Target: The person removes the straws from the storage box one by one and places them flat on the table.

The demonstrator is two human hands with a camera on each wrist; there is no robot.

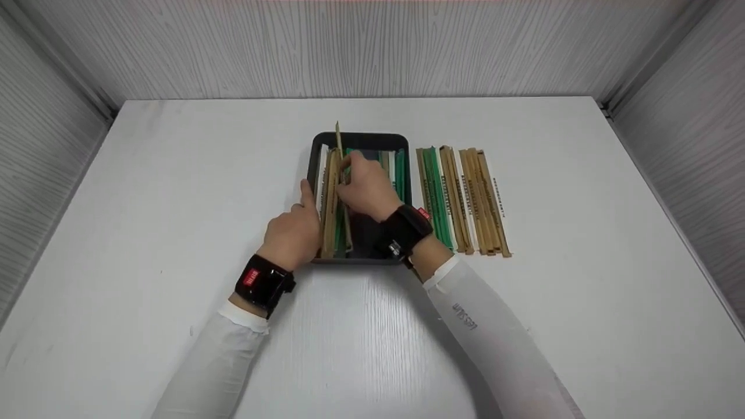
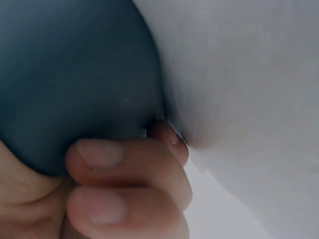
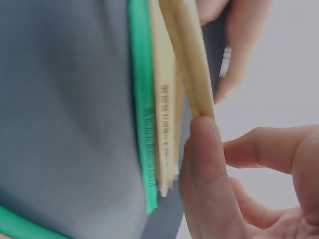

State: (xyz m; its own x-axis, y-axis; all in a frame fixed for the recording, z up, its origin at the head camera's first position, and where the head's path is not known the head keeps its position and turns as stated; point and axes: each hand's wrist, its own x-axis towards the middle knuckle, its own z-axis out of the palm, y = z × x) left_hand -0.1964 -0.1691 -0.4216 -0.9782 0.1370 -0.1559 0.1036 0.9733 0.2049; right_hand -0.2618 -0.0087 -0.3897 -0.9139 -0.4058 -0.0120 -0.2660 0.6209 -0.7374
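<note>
A black tray (image 1: 361, 261) holds slim, flat-wrapped packets in brown, green and white. My left hand (image 1: 294, 235) grips the tray's left side, with curled fingertips (image 2: 102, 152) against its dark wall in the left wrist view. Over the middle of the tray, my right hand (image 1: 372, 186) pinches a slim brown packet (image 3: 188, 55) between thumb and fingers. That packet's far end sticks up past the tray's back rim. Beside it in the right wrist view lie a green packet (image 3: 142, 99) and a tan printed packet (image 3: 165, 114). More green packets (image 1: 400, 174) line the tray's right side, partly behind my hand.
Right of the tray, a row of similar brown, green and white packets (image 1: 465, 201) lies on the white table (image 1: 582, 291). Pale wood-grain panels (image 1: 349, 49) stand at the back and both sides.
</note>
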